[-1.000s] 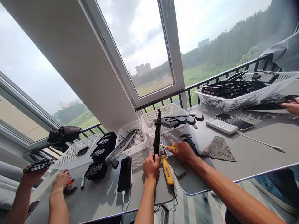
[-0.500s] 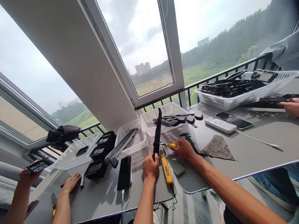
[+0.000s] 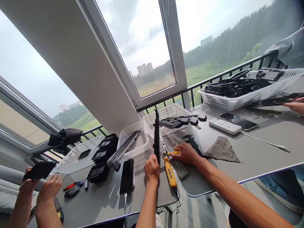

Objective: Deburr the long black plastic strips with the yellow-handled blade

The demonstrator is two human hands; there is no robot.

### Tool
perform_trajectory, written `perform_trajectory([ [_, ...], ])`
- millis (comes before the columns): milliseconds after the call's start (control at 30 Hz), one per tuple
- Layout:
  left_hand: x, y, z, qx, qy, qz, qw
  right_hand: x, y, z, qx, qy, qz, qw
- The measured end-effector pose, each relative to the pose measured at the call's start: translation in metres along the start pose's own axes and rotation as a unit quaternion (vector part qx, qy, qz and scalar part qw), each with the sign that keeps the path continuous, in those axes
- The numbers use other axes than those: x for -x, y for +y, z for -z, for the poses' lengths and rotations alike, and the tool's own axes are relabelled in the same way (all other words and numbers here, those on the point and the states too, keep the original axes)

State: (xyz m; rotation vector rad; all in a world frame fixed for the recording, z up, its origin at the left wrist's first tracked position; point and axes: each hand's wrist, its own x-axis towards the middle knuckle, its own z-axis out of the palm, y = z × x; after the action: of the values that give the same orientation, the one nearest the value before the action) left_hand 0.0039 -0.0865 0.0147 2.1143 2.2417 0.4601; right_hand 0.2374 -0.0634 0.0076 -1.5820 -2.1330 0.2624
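My left hand (image 3: 152, 169) grips the lower end of a long black plastic strip (image 3: 156, 136) that stands upright on the grey table (image 3: 258, 152). My right hand (image 3: 186, 153) pinches a small yellow-handled screwdriver (image 3: 171, 153), its thin tip pointing left toward the strip's lower part. Between my hands on the table lies a yellow electric tool (image 3: 170, 172) with a cable. A dark flat phone-like slab (image 3: 179, 167) lies just under my right wrist.
White baskets (image 3: 169, 114) with black parts stand behind the strip, a larger basket (image 3: 247, 95) at far right. A phone (image 3: 127, 176) on a cable, stacked black parts (image 3: 102, 160), a grey cloth (image 3: 222, 149) lie around. Other people's hands (image 3: 39, 190) work at left and far right (image 3: 296, 105).
The upright strip has tipped slightly left and my right hand with the screwdriver has dropped a little. The person at left now holds a black part with both hands.
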Motion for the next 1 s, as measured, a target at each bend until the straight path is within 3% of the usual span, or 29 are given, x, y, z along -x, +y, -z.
perform_trajectory([
  [367,0.006,0.006,0.006,0.028,-0.015,-0.022,0.999,-0.003,0.013,0.008,-0.009,0.075,-0.177,0.981],
  [600,0.006,0.006,0.004,0.033,-0.012,-0.022,0.999,-0.002,0.014,0.011,-0.015,0.093,-0.204,0.974],
  [1000,0.006,0.006,0.003,0.027,-0.014,-0.024,0.999,-0.003,0.015,0.008,-0.013,0.104,-0.194,0.975],
])
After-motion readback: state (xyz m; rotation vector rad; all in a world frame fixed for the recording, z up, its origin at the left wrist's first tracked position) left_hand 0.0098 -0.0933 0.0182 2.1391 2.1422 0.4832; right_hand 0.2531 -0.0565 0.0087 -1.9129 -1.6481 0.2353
